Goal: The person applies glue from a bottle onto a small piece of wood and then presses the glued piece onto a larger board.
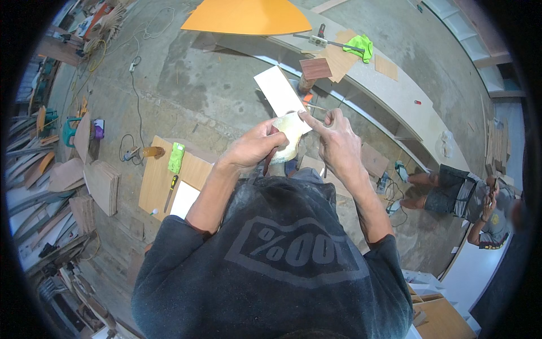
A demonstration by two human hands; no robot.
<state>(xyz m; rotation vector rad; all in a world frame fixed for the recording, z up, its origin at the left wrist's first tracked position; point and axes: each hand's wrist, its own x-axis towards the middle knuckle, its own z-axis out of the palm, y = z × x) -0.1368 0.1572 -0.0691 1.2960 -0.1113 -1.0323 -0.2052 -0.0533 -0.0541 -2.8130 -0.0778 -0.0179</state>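
Note:
My left hand (258, 142) is closed around a pale yellowish, rounded piece (288, 135) with faint greenish marks low on it; its exact kind is unclear. My right hand (340, 144) points inward. Its index finger is stretched to the piece's upper right edge, while the other fingers curl back, with nothing plainly held. Just beyond both hands a long white panel (275, 89) slants up to the left, its lower end partly behind the yellowish piece. A dark reddish-brown block (315, 68) sits on a round support beside that panel.
A long curved bench (389, 93) bears a clamp (318, 40) and a bright green cloth (359, 47). An orange panel (245, 17) lies at the far side. To the left, a wooden board (152, 183) carries a green packet (176, 158) and yellow-handled tool (171, 192). Another person (471, 195) is at right.

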